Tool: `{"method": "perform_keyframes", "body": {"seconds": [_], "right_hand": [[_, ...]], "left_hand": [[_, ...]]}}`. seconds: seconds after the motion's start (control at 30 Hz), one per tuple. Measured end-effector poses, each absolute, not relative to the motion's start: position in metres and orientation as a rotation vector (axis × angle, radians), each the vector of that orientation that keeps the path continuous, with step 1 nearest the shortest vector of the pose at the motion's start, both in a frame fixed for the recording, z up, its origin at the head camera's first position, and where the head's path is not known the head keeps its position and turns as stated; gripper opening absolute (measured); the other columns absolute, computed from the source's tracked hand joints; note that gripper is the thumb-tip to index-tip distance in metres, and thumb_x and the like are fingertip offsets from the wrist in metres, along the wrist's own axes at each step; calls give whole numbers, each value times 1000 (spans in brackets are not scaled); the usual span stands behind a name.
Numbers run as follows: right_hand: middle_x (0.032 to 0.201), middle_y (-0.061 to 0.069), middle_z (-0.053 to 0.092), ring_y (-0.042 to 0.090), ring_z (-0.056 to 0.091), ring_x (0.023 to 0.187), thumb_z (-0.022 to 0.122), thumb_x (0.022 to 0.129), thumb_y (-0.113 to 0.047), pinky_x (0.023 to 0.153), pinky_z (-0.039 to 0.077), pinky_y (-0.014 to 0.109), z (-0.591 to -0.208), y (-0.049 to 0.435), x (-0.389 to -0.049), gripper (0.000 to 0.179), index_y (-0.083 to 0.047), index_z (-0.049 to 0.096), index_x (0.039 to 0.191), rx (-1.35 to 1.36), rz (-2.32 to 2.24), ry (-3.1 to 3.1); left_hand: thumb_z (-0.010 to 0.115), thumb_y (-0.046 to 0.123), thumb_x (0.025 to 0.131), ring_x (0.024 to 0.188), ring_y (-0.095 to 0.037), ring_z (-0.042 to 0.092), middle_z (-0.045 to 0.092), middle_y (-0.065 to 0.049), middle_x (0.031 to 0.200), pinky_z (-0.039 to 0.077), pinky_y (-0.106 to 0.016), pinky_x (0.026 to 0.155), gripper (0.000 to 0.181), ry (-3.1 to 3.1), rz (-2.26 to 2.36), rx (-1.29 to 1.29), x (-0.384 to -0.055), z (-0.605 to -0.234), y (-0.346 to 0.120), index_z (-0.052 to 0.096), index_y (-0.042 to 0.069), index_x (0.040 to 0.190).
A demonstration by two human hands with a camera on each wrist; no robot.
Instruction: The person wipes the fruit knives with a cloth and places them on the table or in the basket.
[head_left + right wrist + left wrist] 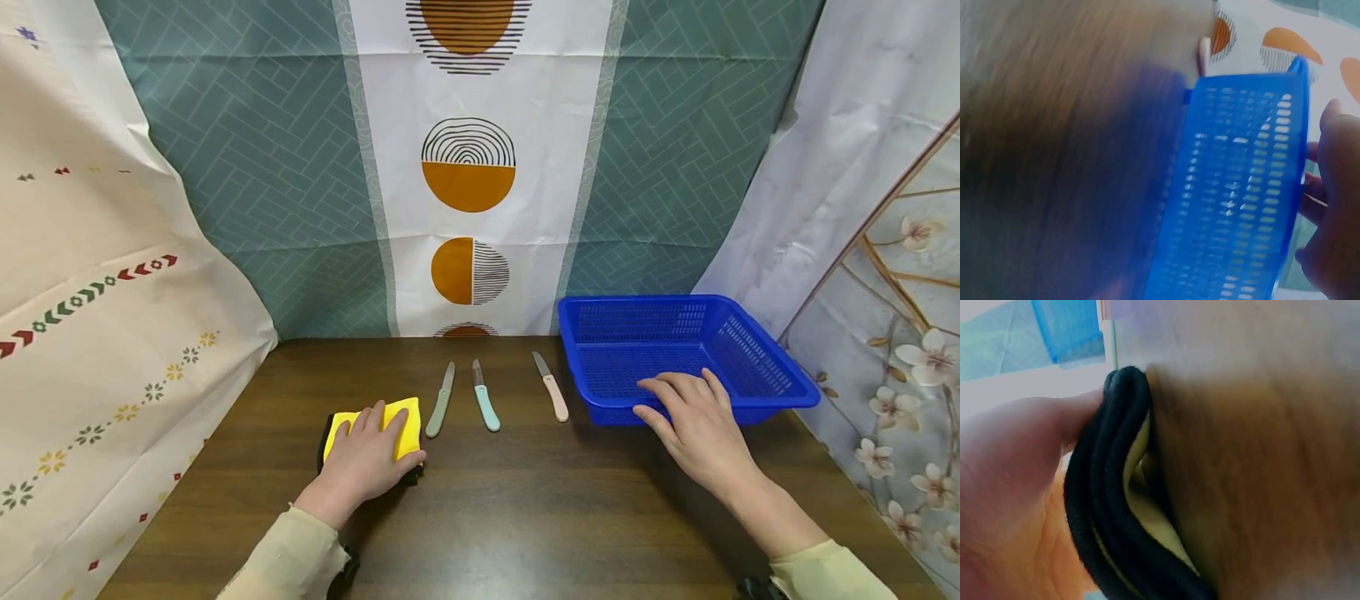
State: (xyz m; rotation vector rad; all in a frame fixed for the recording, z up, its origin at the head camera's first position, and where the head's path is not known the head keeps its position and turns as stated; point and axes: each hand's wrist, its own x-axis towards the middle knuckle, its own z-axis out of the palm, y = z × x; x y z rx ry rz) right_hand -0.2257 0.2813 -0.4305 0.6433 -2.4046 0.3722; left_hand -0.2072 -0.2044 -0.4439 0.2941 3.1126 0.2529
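My left hand (369, 457) rests on a folded yellow cloth (408, 429) with black edging, its fingers spread over the top. In the left wrist view, the thumb lies against the layered black edge (1110, 456), which bows up from the table. My right hand (697, 429) hovers at the near rim of a blue plastic basket (637, 357), fingers loosely bent and holding nothing. The right wrist view has the fingertips beside the upper edge of the perforated basket wall (1235, 181).
Between cloth and basket lie three small knives: a green-handled knife (439, 403), a light-blue-handled knife (486, 402) and a pink-handled knife (552, 390). They rest on a dark wooden table (510, 517). Patterned curtains (300, 167) hang behind and at both sides.
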Motion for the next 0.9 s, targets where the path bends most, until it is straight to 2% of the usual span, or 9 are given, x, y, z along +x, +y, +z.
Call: {"method": "perform_keyframes", "body": {"seconds": [0.13, 0.23, 0.5, 0.73, 0.9], "right_hand": [[131, 18, 66, 47, 59, 124, 52, 114, -56, 126, 21, 72, -423, 271, -222, 56, -8, 72, 134, 672, 339, -2317], [134, 19, 65, 48, 59, 126, 41, 114, -63, 127, 21, 71, -419, 260, -219, 67, -6, 73, 132, 701, 329, -2267], [140, 21, 66, 46, 55, 139, 40, 115, -62, 128, 21, 67, -411, 228, -211, 68, -5, 73, 133, 802, 300, -2231], [142, 23, 66, 47, 57, 139, 39, 116, -60, 130, 25, 59, -413, 200, -205, 70, -2, 72, 134, 881, 285, -2213], [140, 22, 67, 47, 61, 136, 39, 116, -60, 125, 37, 59, -420, 178, -199, 70, -2, 70, 137, 885, 273, -2204]], "left_hand": [[74, 56, 100, 143, -53, 48, 49, -32, 155, 37, -74, 115, 75, 3133, 237, 322, -210, -443, -207, 59, 9, 157], [76, 56, 98, 138, -50, 52, 55, -28, 145, 38, -73, 114, 70, 3152, 209, 334, -212, -443, -208, 64, 12, 151], [81, 54, 94, 126, -46, 58, 63, -23, 130, 37, -74, 113, 62, 3140, 160, 327, -219, -438, -206, 69, 14, 139], [83, 49, 94, 117, -43, 62, 66, -21, 121, 40, -73, 111, 56, 3128, 106, 341, -223, -432, -206, 70, 14, 135], [83, 47, 94, 112, -42, 62, 66, -20, 118, 47, -67, 106, 52, 3134, 90, 369, -226, -432, -207, 72, 14, 133]]}}
